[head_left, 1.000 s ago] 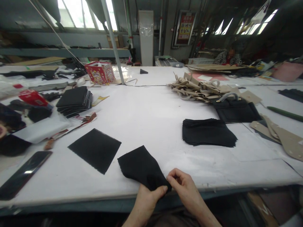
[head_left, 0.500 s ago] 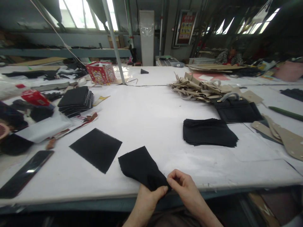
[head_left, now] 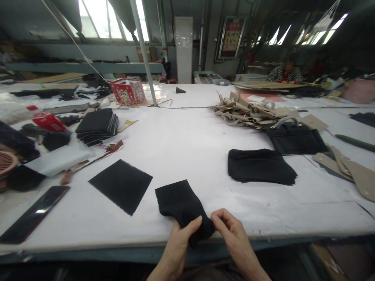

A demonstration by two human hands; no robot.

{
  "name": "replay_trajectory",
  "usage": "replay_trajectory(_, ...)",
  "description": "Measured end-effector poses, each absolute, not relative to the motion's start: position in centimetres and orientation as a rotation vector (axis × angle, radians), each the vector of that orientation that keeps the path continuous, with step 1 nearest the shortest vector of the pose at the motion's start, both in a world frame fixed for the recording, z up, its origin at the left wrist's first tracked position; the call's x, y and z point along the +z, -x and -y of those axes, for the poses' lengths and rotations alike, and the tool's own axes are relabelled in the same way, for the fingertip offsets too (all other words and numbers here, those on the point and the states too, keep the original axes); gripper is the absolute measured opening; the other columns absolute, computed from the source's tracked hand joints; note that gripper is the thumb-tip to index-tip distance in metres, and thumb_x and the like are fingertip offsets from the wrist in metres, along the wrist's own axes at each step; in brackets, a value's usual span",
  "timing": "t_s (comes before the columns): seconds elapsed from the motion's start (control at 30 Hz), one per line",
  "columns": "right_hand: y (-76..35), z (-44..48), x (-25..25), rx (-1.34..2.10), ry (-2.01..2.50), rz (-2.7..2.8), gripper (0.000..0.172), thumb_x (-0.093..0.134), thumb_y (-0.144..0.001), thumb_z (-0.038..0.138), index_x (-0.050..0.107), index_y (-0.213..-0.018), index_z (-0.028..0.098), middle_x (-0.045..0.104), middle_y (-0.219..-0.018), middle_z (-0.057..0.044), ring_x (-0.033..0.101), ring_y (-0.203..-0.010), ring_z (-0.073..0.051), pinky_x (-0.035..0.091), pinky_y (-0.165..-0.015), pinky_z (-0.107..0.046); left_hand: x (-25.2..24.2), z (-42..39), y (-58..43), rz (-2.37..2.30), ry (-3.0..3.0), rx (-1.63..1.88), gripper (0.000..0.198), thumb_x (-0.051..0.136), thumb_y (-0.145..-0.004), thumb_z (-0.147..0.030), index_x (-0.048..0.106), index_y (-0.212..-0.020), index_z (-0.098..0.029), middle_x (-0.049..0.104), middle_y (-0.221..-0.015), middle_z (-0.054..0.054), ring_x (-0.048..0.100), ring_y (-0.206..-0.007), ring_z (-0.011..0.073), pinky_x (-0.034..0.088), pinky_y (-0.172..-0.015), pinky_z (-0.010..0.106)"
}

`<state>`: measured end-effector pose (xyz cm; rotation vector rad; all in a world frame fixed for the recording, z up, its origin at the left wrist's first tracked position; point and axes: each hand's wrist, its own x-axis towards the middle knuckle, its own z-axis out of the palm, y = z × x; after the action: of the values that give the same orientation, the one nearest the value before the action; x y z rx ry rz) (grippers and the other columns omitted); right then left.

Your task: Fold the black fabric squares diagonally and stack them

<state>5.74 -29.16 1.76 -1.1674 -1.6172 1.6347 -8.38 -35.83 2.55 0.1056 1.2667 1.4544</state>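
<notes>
A piece of black fabric (head_left: pixel 183 203) is held at the table's front edge, its far end resting on the white surface. My left hand (head_left: pixel 182 238) grips it from below, thumb pressed on top and the other fingers hidden beneath. At the fabric's right edge my right hand (head_left: pixel 230 226) is closed in a pinch on the cloth. To the left a flat square black piece (head_left: pixel 121 186) lies by itself. A stack of black fabric pieces (head_left: pixel 260 167) sits to the right, apart from both hands.
A smartphone (head_left: pixel 35 214) lies at the front left. Behind it are a folded black stack (head_left: pixel 96 124) and a red patterned box (head_left: pixel 129 92). Beige pieces (head_left: pixel 243 110) are heaped at the back right beside a black bag (head_left: pixel 295 137). A metal pole (head_left: pixel 143 50) rises from the table.
The left thumb has shifted left and up on the fabric, and more cloth shows bunched between the hands. The held fabric has moved slightly right. The camera view has shifted a little.
</notes>
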Motion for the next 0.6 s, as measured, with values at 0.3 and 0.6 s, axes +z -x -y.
replay_trajectory(0.3, -5.3, 29.2, 0.9, 1.64, 1.189, 1.647, 0.027, 0.06, -0.087, 0.043, 0.056, -0.078, 0.018, 0.052, -0.071, 0.002, 0.048, -0.069, -0.014, 0.039, -0.064, -0.026, 1.6, 35.9, 7.9, -1.23, -0.071, 1.483, 0.062, 0.086, -0.062, -0.031, 0.063, -0.116, -0.011, 0.071, -0.112, 0.014, 0.064, -0.109, 0.0318, 0.051, -0.094, 0.04)
replay_trajectory(0.6, -5.4, 29.2, 0.5, 1.723, 1.143, 1.466, 0.027, 0.057, -0.089, 0.046, 0.055, -0.092, 0.019, 0.054, -0.078, 0.001, 0.05, -0.073, -0.013, 0.041, -0.068, -0.025, 1.9, 35.7, 7.6, -1.207, -0.076, 1.523, 0.061, 0.086, -0.062, -0.03, 0.063, -0.115, -0.011, 0.071, -0.111, 0.014, 0.067, -0.104, 0.0292, 0.052, -0.092, 0.037)
